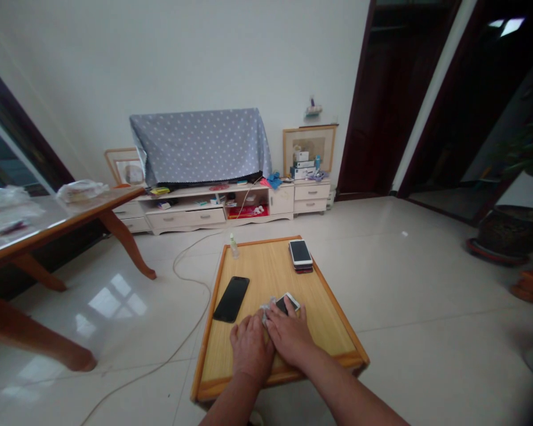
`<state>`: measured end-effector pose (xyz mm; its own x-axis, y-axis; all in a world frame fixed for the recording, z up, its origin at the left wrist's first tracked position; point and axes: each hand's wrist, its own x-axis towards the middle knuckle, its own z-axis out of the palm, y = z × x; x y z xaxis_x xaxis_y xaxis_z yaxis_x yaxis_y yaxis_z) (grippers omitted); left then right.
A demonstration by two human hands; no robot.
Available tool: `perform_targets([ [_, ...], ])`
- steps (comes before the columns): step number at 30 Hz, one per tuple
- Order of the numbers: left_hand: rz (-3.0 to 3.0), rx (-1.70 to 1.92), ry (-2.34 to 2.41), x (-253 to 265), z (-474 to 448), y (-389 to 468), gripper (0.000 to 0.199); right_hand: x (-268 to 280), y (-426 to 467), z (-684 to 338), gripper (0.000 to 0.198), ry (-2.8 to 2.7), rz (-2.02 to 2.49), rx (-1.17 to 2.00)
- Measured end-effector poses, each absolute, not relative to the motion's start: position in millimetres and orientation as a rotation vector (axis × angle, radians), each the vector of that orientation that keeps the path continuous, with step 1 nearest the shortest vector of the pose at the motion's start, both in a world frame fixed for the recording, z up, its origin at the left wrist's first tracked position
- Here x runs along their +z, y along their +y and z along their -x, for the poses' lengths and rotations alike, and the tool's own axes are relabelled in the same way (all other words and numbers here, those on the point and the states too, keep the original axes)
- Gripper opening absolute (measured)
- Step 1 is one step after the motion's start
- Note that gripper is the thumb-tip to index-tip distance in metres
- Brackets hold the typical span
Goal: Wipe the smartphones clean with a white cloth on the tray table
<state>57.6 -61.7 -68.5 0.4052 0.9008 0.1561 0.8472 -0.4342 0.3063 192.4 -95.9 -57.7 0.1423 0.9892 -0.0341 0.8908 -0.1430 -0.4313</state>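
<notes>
A small white-framed smartphone (292,300) lies tilted near the front of the low wooden table (266,260), partly covered by my fingers. My right hand (290,334) is over it palm down, with its fingers bent onto the screen and edge. Close on its left, my left hand (251,350) has its fingers curled together against a crumpled whitish tissue (265,313). The tissue reaches under the right hand's left side, and its full shape is hidden. Left of the hands lies a larger black smartphone (231,299), screen up.
A stack of phones (301,253), a white-framed one on top, sits at the table's far right. A small clear spray bottle (234,247) stands at the far left corner. A cable (177,349) runs over the floor beside a larger wooden table (71,219).
</notes>
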Motion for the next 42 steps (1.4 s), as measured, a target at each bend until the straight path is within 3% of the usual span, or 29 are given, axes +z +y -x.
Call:
perform_targets([
  [5,-2.495,0.511,1.561,-70.9,-58.6,-62.2,0.054,-56.5,-87.2,-205.1,0.055,-1.638,2.293,0.449],
  [11,-2.490,0.490,1.544,-75.6,-55.8,-58.7,0.051,-58.3,-97.6,-187.1,0.054,-1.840,2.038,0.499],
  [18,-2.508,0.520,1.570,-71.0,-59.7,-63.3,0.056,-57.6,-93.8,-222.5,0.054,-1.567,2.401,0.424],
  [26,-2.497,0.446,1.532,-79.6,-54.2,-56.7,0.054,-59.2,-117.0,-181.9,0.053,-1.861,2.017,0.494],
  [33,-2.526,0.542,1.556,-74.9,-59.1,-59.4,0.049,-61.3,-99.1,-215.0,0.051,-1.624,2.258,0.432],
  [42,-2.517,0.667,1.503,-85.5,-54.3,-50.1,0.047,-65.6,-98.9,-212.2,0.051,-1.645,2.243,0.435],
])
